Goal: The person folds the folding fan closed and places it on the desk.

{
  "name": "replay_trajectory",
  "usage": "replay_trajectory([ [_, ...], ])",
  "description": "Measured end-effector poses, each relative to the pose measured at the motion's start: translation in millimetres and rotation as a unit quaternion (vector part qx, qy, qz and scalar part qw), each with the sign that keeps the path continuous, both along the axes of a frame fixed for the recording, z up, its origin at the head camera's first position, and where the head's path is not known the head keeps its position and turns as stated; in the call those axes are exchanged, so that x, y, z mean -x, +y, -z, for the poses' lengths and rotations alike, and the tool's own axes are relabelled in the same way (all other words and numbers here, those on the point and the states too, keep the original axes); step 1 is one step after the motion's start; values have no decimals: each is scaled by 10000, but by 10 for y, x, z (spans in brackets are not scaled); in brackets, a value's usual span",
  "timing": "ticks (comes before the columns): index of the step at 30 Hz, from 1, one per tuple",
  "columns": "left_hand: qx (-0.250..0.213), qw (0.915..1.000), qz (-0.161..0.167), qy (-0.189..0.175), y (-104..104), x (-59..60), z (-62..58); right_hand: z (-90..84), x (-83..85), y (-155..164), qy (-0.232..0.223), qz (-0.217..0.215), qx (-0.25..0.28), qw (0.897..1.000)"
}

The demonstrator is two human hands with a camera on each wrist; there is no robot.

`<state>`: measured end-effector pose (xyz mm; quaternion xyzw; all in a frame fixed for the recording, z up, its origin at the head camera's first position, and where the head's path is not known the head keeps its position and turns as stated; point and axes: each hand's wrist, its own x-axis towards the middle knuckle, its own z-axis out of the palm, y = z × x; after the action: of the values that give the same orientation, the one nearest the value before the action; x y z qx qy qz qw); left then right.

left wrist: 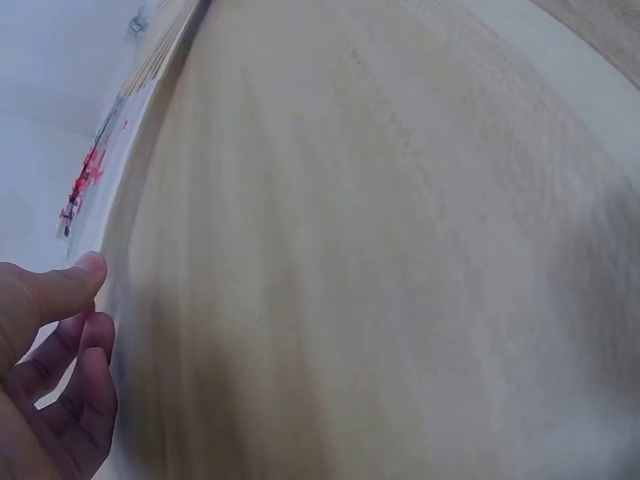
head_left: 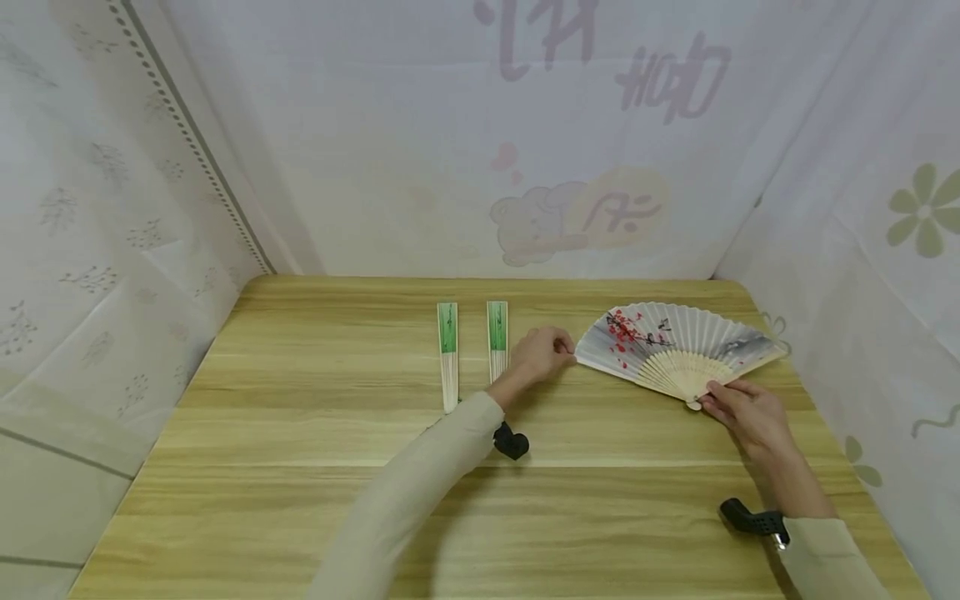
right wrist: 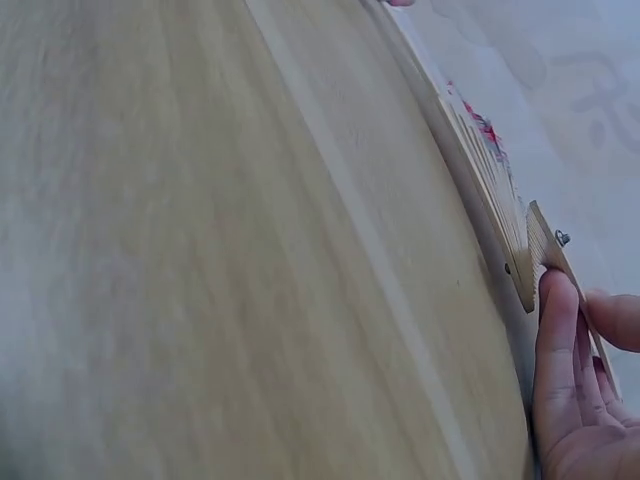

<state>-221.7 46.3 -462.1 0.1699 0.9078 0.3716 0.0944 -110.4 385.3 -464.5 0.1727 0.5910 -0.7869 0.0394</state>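
Note:
A folding fan [head_left: 675, 342], spread wide, shows red blossoms on a grey-white leaf above pale ribs. Its left corner is pinched between the thumb and fingers of my left hand [head_left: 542, 354]; the left wrist view shows that thumb [left wrist: 75, 285] on the fan's edge. My right hand [head_left: 753, 414] grips the right outer rib near the pivot, and in the right wrist view the thumb and fingers [right wrist: 560, 340] lie on either side of that rib. Two folded fans with green tops lie left of my left hand: the left folded fan [head_left: 447, 354] and the right folded fan [head_left: 497, 333], whose lower end my arm hides.
The wooden table [head_left: 300, 467] ends at a back edge against a printed white cloth [head_left: 390, 167]. More cloth hangs at the left and right sides. A black wrist mount [head_left: 512, 442] sits on the left wrist, another mount [head_left: 753, 518] on the right.

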Motion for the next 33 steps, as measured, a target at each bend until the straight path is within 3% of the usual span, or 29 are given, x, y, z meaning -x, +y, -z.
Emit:
replay_trajectory([
  [9, -314, 9993, -178, 134, -173, 115, -97, 10, 113, -181, 751, -147, 710, 9945],
  [18, -1269, 9912, -192, -333, -537, 115, -188, 8, 239, -483, 1195, -287, 892, 9884],
  [23, -1881, 9801, -223, -596, -760, 90, -226, 18, 298, -641, 1193, -450, 926, 9875],
  [33, -2506, 9671, -246, -354, -1163, 65, -325, 26, 430, -937, 966, -902, 502, 9900],
])
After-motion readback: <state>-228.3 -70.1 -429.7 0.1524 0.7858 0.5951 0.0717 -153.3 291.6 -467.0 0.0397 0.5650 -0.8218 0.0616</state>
